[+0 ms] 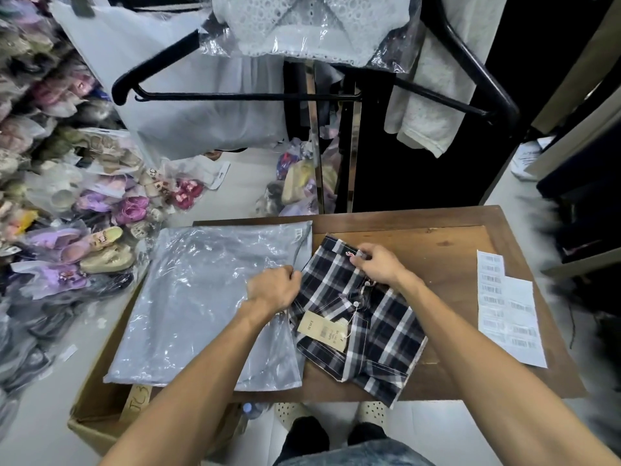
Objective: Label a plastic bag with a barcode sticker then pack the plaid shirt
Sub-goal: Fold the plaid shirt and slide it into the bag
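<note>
A: Item one?
B: Brown wooden counter (437, 227), standing on a pale floor (242, 183).
A: Left side?
B: Bagged shoes (84, 210), piling up in heaps.
A: Overhead?
B: Black hanger (235, 95) and wrapped white garments (302, 25), hanging.
A: Below?
B: Cardboard box (97, 418), sitting beside the counter.

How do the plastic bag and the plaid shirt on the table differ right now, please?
The plastic bag is clear, glossy and larger; the plaid shirt is opaque, dark checked and smaller. The bag overhangs the table's left edge; the shirt overhangs its near edge. Both lie flat, each with a hand on it.
</note>
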